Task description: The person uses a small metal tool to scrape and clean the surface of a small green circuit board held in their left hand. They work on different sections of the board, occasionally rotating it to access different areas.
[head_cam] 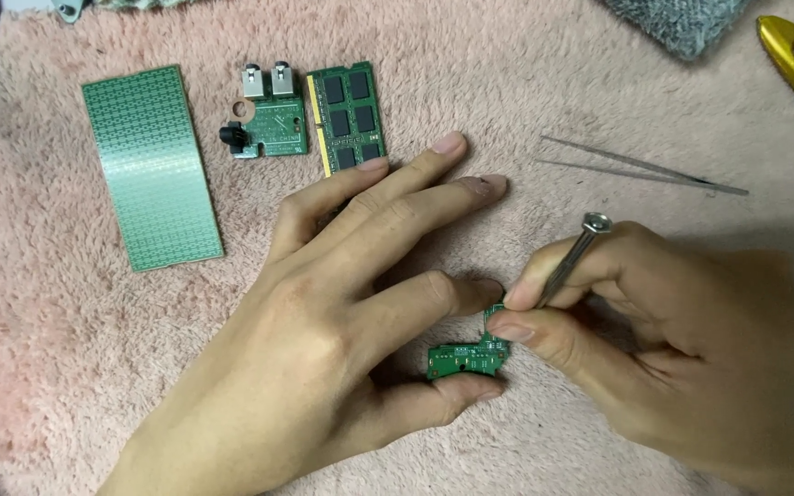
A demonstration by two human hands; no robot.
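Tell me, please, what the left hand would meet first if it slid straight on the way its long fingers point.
The left hand points up and to the right across the pink fleece. Nothing lies close ahead of its fingertips; the way looks free to the grey cloth at the top edge, passing left of the tweezers.

A soft pink surface under even light

We see a fuzzy pink fleece surface (66, 367) filling nearly the whole view, its pile matted in small tufts and creased in shallow folds. At the top right corner we make out the edge of a grey knitted fabric (682, 23) lying on it. The light is soft and even, casting only faint shadows. We see no walls, floor or windows from this angle.
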